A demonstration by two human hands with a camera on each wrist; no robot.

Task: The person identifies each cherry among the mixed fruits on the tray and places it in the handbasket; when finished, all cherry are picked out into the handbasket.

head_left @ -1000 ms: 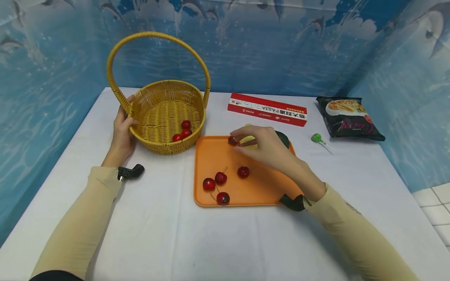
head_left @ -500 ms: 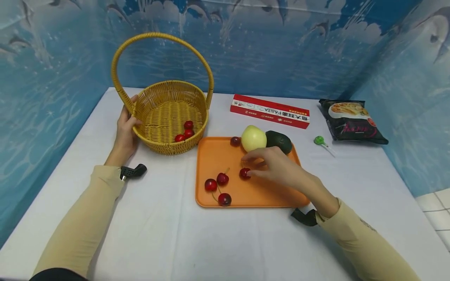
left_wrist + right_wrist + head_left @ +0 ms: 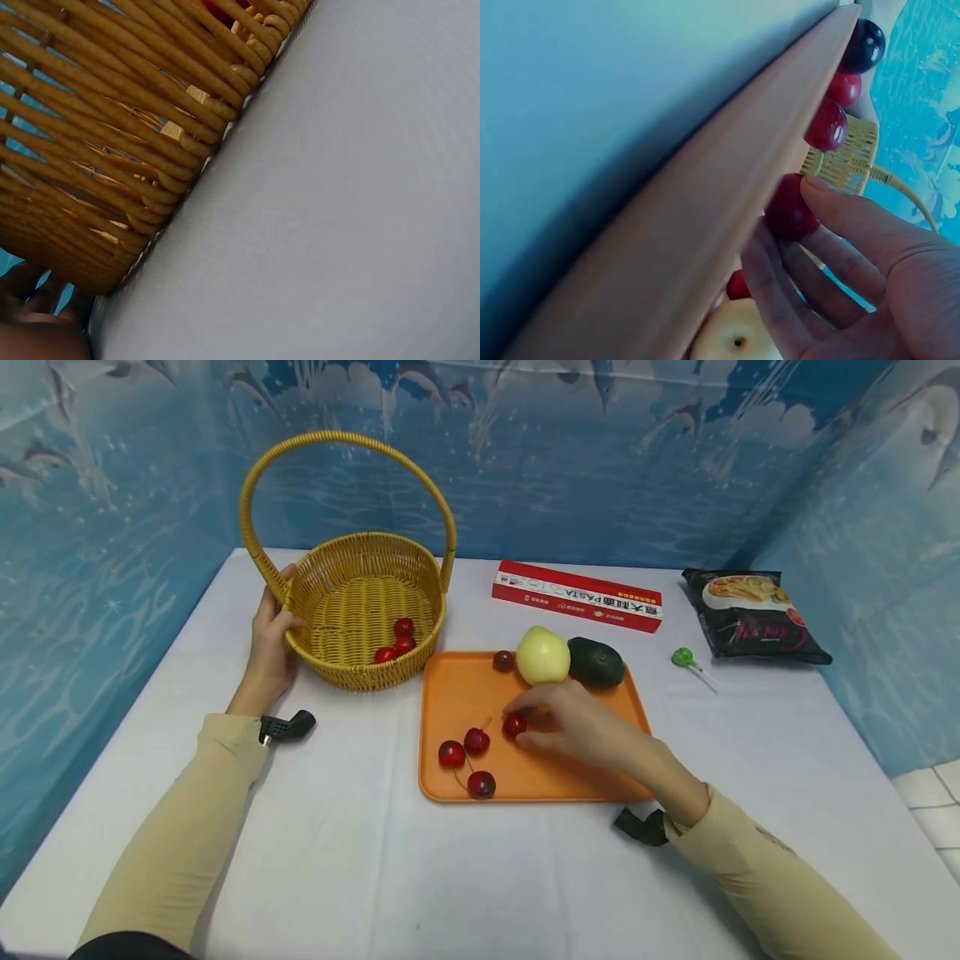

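Note:
My left hand (image 3: 270, 647) grips the side of a yellow wicker basket (image 3: 322, 664) where its tall handle begins, thumb over the rim. Several red cherries (image 3: 405, 644) lie inside the basket. My right hand (image 3: 581, 722) is over an orange tray (image 3: 555, 783) and pinches a dark red cherry (image 3: 513, 726) between thumb and fingers. The right wrist view shows the thumb against that cherry (image 3: 789, 214). Left of it on the tray lie a stemmed cherry (image 3: 476, 742), another cherry (image 3: 452, 754) and a darker cherry (image 3: 482, 785). A small cherry (image 3: 503, 661) sits at the far edge.
A yellow-green apple (image 3: 543, 656) and a dark green avocado-like fruit (image 3: 596, 662) lie at the tray's back right. Behind them is a red pasta box (image 3: 577, 596). Further right lie a green lollipop (image 3: 683, 657) and a black food packet (image 3: 757, 615). A dolphin-print curtain (image 3: 570, 510) hangs behind.
My right hand has left the cherry by the apple, come nearer to me, and taken hold of the middle cherry, which has shifted slightly left. The left hand stays on the basket.

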